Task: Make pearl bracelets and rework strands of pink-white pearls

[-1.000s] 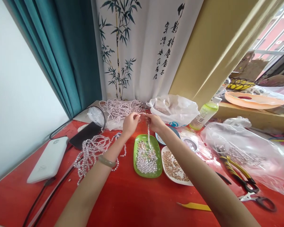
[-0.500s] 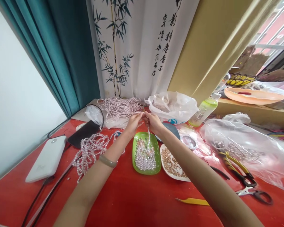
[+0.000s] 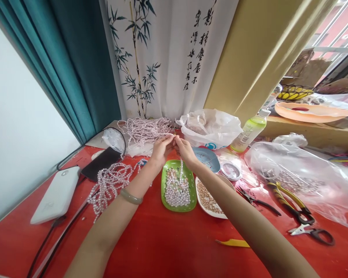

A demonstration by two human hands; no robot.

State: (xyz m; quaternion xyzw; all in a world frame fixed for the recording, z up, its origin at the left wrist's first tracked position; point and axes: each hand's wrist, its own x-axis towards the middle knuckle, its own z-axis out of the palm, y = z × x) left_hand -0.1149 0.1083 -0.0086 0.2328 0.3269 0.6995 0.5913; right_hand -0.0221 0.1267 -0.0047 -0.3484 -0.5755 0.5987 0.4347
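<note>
My left hand [image 3: 162,148] and my right hand [image 3: 185,150] meet fingertip to fingertip above the far edge of a green tray [image 3: 164,193]. Both are pinched closed. From under my right hand a short string of pearl beads [image 3: 181,170] hangs down into the tray; its upper end is hidden in the fingers. Loose white pearl beads [image 3: 176,193] and some gold ones lie in the tray. What my left fingertips pinch is too small to make out. Just right of the tray, partly under my right forearm, is a white plate [image 3: 211,213] of gold beads [image 3: 207,199].
Bead strands lie in a pile [image 3: 147,129] at the back and a heap [image 3: 113,181] at left, near a white power bank [image 3: 56,197] and black phone [image 3: 101,164]. Rightward are a blue plate [image 3: 207,158], bottle [image 3: 251,131], pliers [image 3: 291,202], scissors [image 3: 311,233] and yellow tweezers [image 3: 234,243].
My right forearm has shifted slightly left and down, uncovering more of the blue plate and small pliers. The view has tilted a little. Both hands stay pinched together over the tray.
</note>
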